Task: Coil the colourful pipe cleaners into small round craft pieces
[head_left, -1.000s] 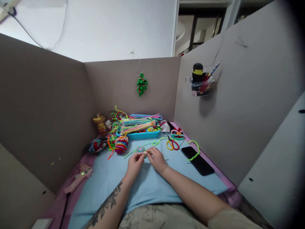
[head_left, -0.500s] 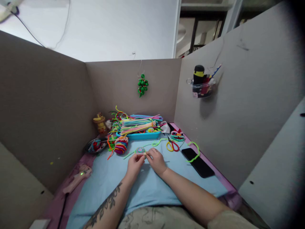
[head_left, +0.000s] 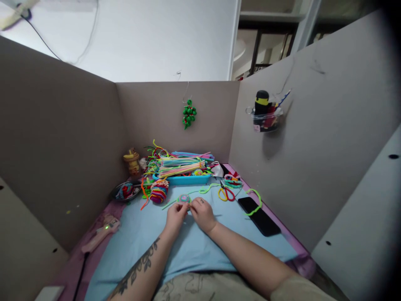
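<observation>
My left hand (head_left: 175,216) and my right hand (head_left: 203,214) meet over the blue cloth (head_left: 200,251), thumbs and fingers pinched together. Whatever sits between the fingertips is too small and covered to make out. Just beyond them is a round coiled piece (head_left: 184,198) in pink, teal and green, partly behind my left fingers. One light green pipe cleaner (head_left: 169,205) sticks out to its left. Another green pipe cleaner (head_left: 206,189) curves away on the right, toward scissors (head_left: 226,193) with yellow and red handles.
A blue tray (head_left: 188,180) heaped with pipe cleaners stands at the back. Left of it are a striped woven piece (head_left: 159,191), a dark bowl (head_left: 125,191) and a pink glue gun (head_left: 102,234). A phone (head_left: 259,216) lies right. Grey partitions (head_left: 175,104) enclose the table.
My fingertips have drawn closer together and slightly left; the pale bit seen between them earlier is now mostly covered. The view has shifted slightly, while the things on the table stay put.
</observation>
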`<state>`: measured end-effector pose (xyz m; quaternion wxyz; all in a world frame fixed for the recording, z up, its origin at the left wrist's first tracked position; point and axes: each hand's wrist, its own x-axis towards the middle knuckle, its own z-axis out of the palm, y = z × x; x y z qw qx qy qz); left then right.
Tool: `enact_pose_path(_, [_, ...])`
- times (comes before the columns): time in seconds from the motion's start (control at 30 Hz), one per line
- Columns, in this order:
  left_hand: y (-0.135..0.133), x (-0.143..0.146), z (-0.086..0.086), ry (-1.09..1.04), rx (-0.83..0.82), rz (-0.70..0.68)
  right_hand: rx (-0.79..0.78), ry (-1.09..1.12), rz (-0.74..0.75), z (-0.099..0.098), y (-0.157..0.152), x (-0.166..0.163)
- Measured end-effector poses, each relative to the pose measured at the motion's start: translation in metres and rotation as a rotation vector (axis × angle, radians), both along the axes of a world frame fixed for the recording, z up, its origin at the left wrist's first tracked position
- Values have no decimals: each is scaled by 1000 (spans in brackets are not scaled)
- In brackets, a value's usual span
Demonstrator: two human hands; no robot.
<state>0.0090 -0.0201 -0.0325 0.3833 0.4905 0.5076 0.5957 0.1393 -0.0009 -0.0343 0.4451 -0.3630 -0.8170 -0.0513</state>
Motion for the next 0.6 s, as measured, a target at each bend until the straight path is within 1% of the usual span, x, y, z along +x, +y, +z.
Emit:
enact_pose_path(0.27, [4, -5, -7, 36, 164, -22, -103, 119, 132, -2, 0, 1])
enact_pose_path(0.37, [4, -5, -6, 35, 177, -44, -139, 119, 157, 0, -1, 0])
enact_pose_path(0.6, [1, -6, -3, 115, 204, -30, -187, 72, 195, 3, -3, 1])
